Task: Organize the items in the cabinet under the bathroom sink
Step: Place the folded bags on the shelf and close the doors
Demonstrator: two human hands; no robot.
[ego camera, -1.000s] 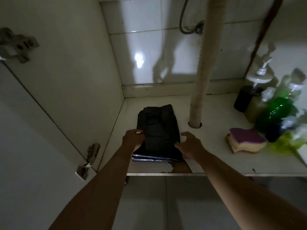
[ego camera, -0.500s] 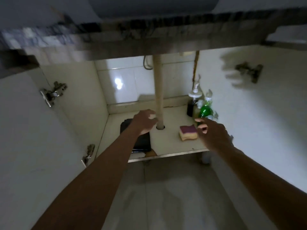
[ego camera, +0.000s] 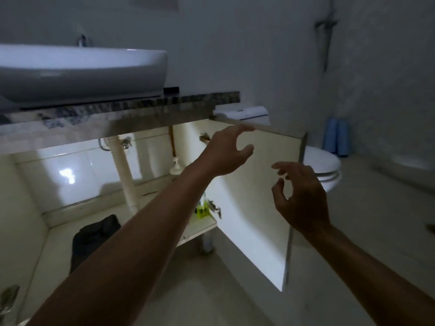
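Note:
The cabinet under the sink stands open, its white floor [ego camera: 61, 234] lit from inside. A folded black bundle [ego camera: 94, 236] lies on the floor at the left, partly behind my left forearm. A pump bottle [ego camera: 176, 167] and a yellow-green bottle [ego camera: 202, 211] stand at the right side, mostly hidden by my arm. My left hand [ego camera: 227, 154] is raised in front of the open right door [ego camera: 261, 208], fingers spread near its top edge, holding nothing. My right hand [ego camera: 301, 196] hovers before the same door with fingers loosely bent and empty.
A white drain pipe [ego camera: 124, 175] runs down through the cabinet's middle. A white basin [ego camera: 80, 71] sits on the stone counter [ego camera: 141, 107] above. A toilet [ego camera: 322, 165] stands right of the door, with two blue bottles [ego camera: 336, 135] behind it.
Both hands have left the black bundle and come out of the cabinet, rising to the right door. The view has pulled back and up, showing the basin and toilet.

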